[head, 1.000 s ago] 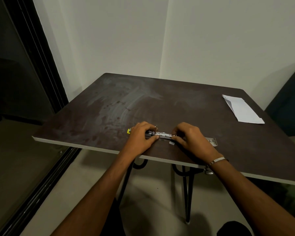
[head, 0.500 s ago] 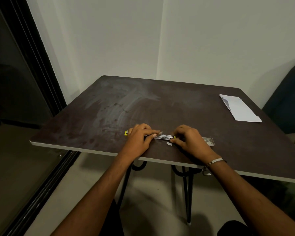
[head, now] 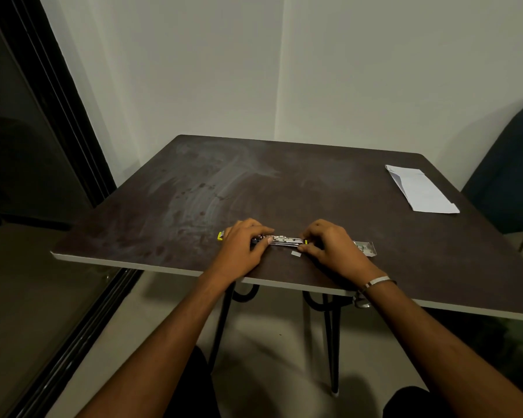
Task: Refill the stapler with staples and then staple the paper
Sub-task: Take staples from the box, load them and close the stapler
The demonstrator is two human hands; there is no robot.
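**Both hands on stapler, near table edge**

My left hand (head: 242, 247) covers the left part of the stapler (head: 284, 239), fingers curled down over it, gripping it; only a yellow tip pokes out past my knuckles. My right hand (head: 329, 248) is closed over the right end, fingertips pinching at a small yellow bit there. Between my hands only a short silvery stretch of the metal channel shows; too small and blurry to tell if staples sit in it. The rest of the stapler is hidden under my palms. A tiny pale scrap (head: 296, 253) lies on the table just in front of my right fingers, can't tell what it is. A clear packet (head: 365, 247) pokes out just right of my right hand, contents unclear. Metal bangle (head: 378, 282) on my right wrist.

The folded paper (head: 420, 190) lies well apart at the far right of the table (head: 194, 191), which is dark brown, smudged, pale-edged, on thin black legs. Plain pale walls meet in a corner behind. Dark door frame (head: 61, 101) at left, dark chair (head: 507, 176) cut off at right. Room dim.
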